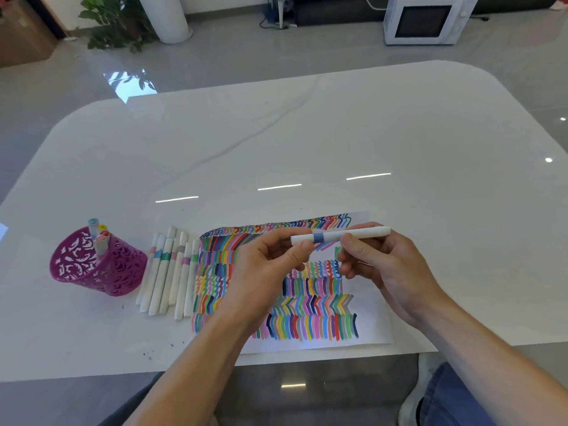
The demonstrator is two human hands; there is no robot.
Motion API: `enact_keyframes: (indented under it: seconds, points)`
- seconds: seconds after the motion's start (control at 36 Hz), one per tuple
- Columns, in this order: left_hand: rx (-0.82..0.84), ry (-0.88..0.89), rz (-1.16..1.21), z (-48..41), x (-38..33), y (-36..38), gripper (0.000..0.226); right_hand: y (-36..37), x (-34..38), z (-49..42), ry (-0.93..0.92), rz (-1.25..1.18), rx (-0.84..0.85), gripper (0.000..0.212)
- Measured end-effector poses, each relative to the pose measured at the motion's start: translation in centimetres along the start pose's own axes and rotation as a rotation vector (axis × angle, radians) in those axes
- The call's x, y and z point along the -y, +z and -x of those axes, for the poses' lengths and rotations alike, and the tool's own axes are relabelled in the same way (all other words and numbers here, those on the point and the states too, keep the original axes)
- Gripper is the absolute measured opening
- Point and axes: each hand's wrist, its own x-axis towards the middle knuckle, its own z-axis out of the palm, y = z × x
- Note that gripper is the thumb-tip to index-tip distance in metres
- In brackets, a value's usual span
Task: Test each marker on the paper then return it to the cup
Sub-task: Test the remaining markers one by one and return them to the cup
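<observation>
You hold the marker (pixel 341 236) level in the air above the far part of the paper (pixel 373 318), lying crosswise between both hands. It is white with a blue-grey band near its left end. Your left hand (pixel 270 272) pinches that left end between thumb and fingers; your right hand (pixel 384 272) grasps the barrel just right of the band, fingers curled round it. Whether a cap is off cannot be told.

The paper lies flat at the table's near edge, almost filled with rows of short coloured strokes. Just to its left, a row of white markers (pixel 169 272) lies side by side on the table, each with a coloured band. Left of them stands the magenta cut-out cup (pixel 98 269), tilted a little, with a few markers (pixel 98 235) upright in it.

The table (pixel 307 133) is glossy white with rounded corners, a faint grey vein and light reflections; small ink specks mark it near you. Beyond it lies a shiny grey floor with a white microwave (pixel 427 20), a green plant (pixel 116 23) and a white column (pixel 167 20). Nothing lies between your hands and the cup except the marker row.
</observation>
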Motion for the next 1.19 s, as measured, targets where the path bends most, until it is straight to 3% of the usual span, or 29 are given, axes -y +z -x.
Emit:
enact_keyframes:
  seconds: [0.14, 0.36, 0.56, 0.67, 0.89, 1.06, 1.19]
  points:
    - [-0.051, 0.012, 0.193, 0.4, -0.2, -1.0, 0.024, 0.9, -0.1, -0.1, 0.004, 0.068, 0.001, 0.038]
    - [-0.221, 0.118, 0.255, 1.4, -1.6, -3.8, 0.028, 2.5, -0.4, -0.6, -0.024, 0.196, 0.01, 0.013]
    - [-0.507, 0.381, -0.131, 2.6, -2.8, -7.3, 0.02, 5.0, -1.4, -0.8, -0.026, 0.353, 0.074, 0.013]
    - [-0.578, 0.514, -0.486, 3.5, -3.3, -9.5, 0.024, 6.1, -1.8, -0.9, -0.06, 0.462, 0.127, 0.006]
    - [-0.744, 0.783, -0.907, 4.9, -4.0, -13.2, 0.028, 7.3, -2.2, -0.8, -0.087, 0.502, 0.166, 0.008]
    - [-0.853, 0.746, -0.925, 5.4, -4.3, -15.5, 0.031, 7.9, -2.5, -0.9, -0.1, 0.524, 0.175, 0.004]
    - [-0.866, 0.562, -0.928, 5.5, -3.8, -17.1, 0.032, 8.0, -2.6, -1.0, -0.107, 0.534, 0.186, 0.003]
